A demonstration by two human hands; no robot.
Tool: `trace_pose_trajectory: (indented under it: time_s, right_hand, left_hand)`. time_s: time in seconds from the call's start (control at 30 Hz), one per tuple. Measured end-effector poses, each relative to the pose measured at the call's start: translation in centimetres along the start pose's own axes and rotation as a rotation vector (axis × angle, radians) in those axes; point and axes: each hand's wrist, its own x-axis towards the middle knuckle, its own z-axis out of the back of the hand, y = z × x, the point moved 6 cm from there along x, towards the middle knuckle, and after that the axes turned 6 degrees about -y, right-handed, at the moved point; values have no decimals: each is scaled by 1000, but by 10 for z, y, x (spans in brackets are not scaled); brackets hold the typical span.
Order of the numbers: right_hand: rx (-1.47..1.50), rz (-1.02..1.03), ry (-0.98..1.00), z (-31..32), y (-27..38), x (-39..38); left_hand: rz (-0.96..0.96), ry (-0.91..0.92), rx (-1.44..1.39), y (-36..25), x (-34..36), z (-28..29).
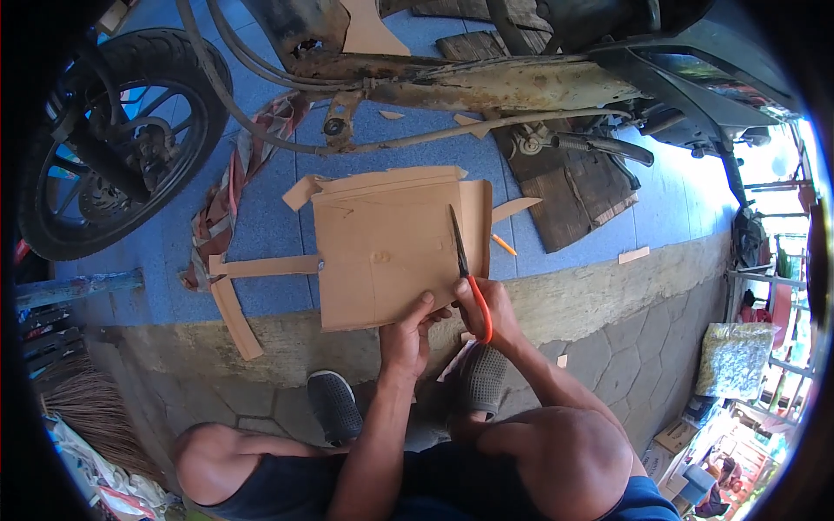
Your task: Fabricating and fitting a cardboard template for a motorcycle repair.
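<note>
Left hand [407, 340] is holding a squarish, creased brown cardboard sheet [382, 252] at frame centre; right hand [495, 311] is gripping orange-handled, black-bladed scissors [463, 263].

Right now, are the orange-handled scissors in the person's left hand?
No, the right hand holds the scissors, while the left hand grips the near edge of the cardboard sheet.

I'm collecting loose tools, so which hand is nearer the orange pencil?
Right. The right hand, holding scissors, is below the orange pencil; the left hand is farther off, lower left, at the cardboard's edge.
</note>
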Motion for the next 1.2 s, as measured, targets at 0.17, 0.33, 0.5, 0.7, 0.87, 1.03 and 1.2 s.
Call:
trace_pose_trajectory:
  time_s: [0.17, 0.33, 0.5, 0.7, 0.87, 1.03, 1.2]
  right_hand:
    - [83, -40, 18, 4, 7, 7]
    - [10, 32, -75, 6, 9, 8]
    - [67, -35, -18, 8, 12, 4]
    - [202, -21, 65, 9, 21, 3]
    - [155, 28, 81, 14, 18, 0]
    - [235, -85, 223, 17, 9, -6]
    - [-20, 19, 320, 36, 17, -7]
  left_hand:
    - [-69, 44, 24, -2, -4, -4]
    - [-31, 54, -1, 1, -6, -7]
    - [-20, 59, -3, -4, -6, -1]
    - [-22, 107, 76, -14, -1, 6]
    - [26, 138, 94, -17, 8, 19]
    - [-48, -1, -189, -25, 11, 26]
    - [-199, 1, 7, -69, 25, 46]
